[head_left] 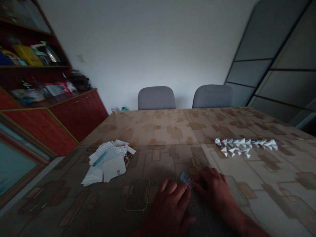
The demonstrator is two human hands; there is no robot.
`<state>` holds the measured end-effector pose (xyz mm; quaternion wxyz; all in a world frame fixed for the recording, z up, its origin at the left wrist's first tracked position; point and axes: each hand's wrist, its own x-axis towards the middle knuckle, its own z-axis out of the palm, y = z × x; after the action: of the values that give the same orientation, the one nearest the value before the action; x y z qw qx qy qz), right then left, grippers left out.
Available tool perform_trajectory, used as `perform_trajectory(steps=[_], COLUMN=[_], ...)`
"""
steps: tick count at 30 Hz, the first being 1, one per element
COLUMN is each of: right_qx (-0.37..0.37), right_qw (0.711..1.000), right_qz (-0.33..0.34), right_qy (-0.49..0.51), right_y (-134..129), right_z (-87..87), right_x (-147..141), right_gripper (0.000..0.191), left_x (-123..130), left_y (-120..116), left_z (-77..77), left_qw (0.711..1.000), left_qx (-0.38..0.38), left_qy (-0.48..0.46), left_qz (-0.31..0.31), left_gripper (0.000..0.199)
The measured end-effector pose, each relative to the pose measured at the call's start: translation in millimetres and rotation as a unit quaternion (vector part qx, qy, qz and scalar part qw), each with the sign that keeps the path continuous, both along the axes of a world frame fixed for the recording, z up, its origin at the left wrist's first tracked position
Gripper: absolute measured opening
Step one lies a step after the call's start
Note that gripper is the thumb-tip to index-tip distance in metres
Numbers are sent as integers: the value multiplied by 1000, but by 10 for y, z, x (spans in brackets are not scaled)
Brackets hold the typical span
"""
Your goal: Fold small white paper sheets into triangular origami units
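Observation:
A small folded piece of printed paper [185, 179] lies on the patterned table near its front edge, between my two hands. My left hand [170, 204] rests over its lower left side, fingers bent and pressed together against the paper. From the right, my right hand [213, 186] has its fingers curled, with the thumb and fingertips at the paper's right edge. Part of the paper is hidden under the fingers. To the left sits a loose pile of paper cards and sheets [114, 168]. Several folded, pointed paper pieces [243, 143] stand in rows at the right.
The table [170, 128] has a patterned cover. Two grey chairs [156, 98] stand behind it, against the wall. A red-brown cabinet [79, 112] with crowded shelves is at the left, and large panelled doors [261, 59] are at the right.

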<state>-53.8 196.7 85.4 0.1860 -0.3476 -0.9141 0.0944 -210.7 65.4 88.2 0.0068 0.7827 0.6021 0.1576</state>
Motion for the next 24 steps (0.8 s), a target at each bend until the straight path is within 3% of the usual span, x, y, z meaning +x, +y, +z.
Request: perform_trajectory(steps=[6, 14, 18, 24], right_qx=[25, 47, 70, 74], right_qw=[999, 998, 996, 994], right_qz=[-24, -21, -44, -35], right_qy=[8, 21, 44, 74], right_y=[-10, 82, 2, -229], right_z=[-99, -127, -129, -186], right_x=[-26, 110, -10, -280], right_gripper=[9, 10, 7, 26], left_x=[-6, -191, -169, -158], left_y=[-16, -280, -288, -269], left_z=[6, -75, -86, -33], left_qw=[999, 986, 980, 979], left_qx=[52, 159, 190, 195], left_qy=[15, 39, 23, 9], left_qz=[6, 44, 46, 55], left_gripper=[57, 52, 54, 48])
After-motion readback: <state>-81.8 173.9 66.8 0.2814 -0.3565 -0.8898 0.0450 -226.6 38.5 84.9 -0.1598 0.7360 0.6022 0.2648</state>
